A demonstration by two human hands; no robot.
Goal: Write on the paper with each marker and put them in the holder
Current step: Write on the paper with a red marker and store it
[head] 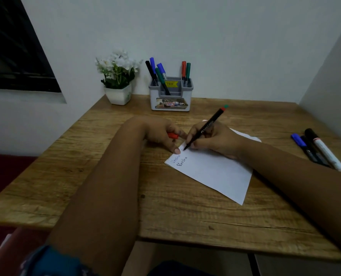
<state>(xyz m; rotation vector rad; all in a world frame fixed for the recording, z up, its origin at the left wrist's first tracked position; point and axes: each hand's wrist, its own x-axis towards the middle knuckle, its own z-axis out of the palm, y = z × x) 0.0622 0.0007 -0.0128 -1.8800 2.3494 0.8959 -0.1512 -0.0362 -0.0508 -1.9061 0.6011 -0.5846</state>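
Observation:
A white paper (213, 172) lies on the wooden table (185, 216), with two handwritten words near its left corner. My right hand (215, 140) grips a black-barrelled marker (207, 126) with a red end, its tip touching the paper's upper left edge. My left hand (161, 134) rests beside it, holding a red cap (173, 135), with one fingertip pressing the paper's corner. A grey-and-white holder (170, 96) stands at the back of the table with several markers (159, 74) upright in it. Three more markers (317, 150) lie at the table's right edge.
A white pot of white flowers (118, 76) stands left of the holder, against the wall. A dark window (12, 46) is at the upper left. Walls close in the table at the back and right.

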